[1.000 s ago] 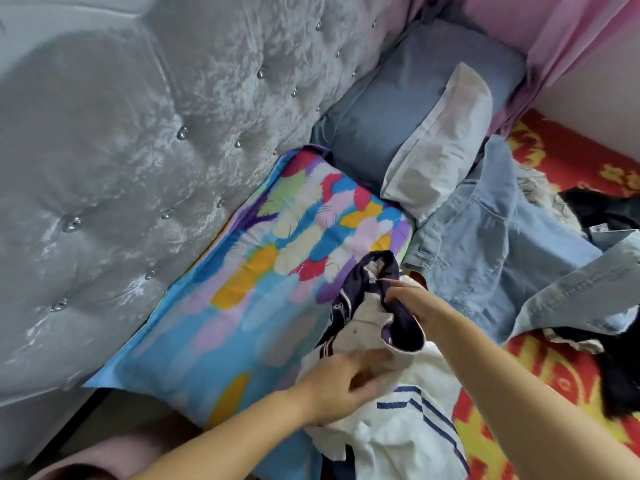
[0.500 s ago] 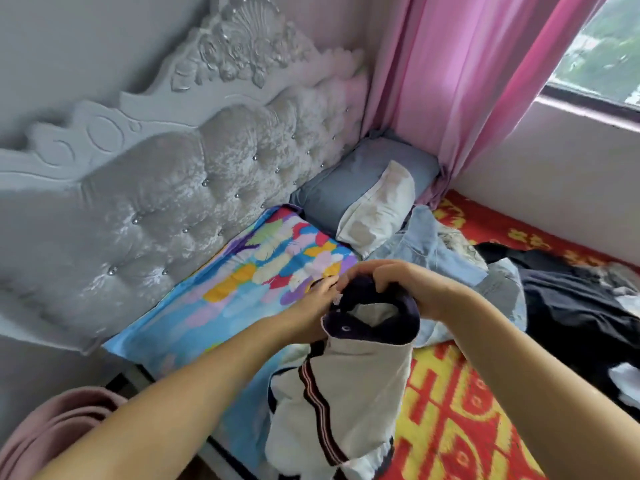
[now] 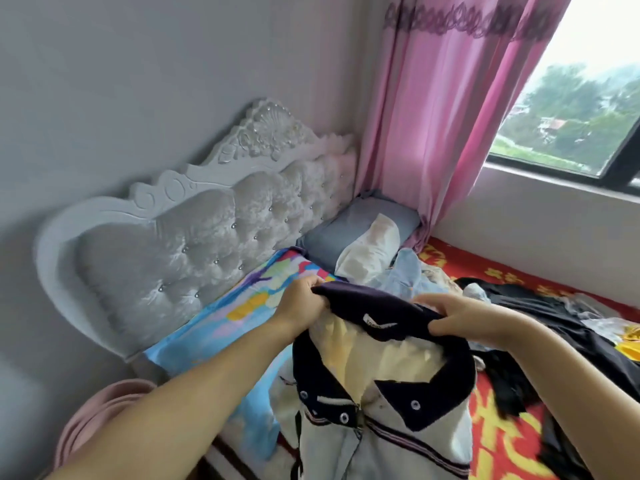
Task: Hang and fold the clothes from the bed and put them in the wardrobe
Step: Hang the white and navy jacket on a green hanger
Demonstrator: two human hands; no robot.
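Note:
A white polo shirt [image 3: 388,438] with a dark navy collar and thin stripes hangs in front of me above the bed [image 3: 502,420]. My left hand [image 3: 301,303] grips the collar's left end. My right hand [image 3: 464,317] pinches the collar's right side. The collar is stretched wide between them, and the shirt's button placket faces me. More clothes lie on the bed behind: a light blue denim piece [image 3: 405,271] and dark garments [image 3: 540,317] at the right.
A tufted grey headboard [image 3: 194,251] stands at the left. A feather-print pillow [image 3: 242,306], a grey pillow [image 3: 346,230] and a white pillow [image 3: 374,251] lie at the bed's head. Pink curtain [image 3: 443,109] and window [image 3: 581,109] are behind. A pink basin [image 3: 100,420] sits low left.
Both hands lifted the shirt off the bed and spread the collar apart between them. My view rose from the pillows to take in the headboard, curtain and window.

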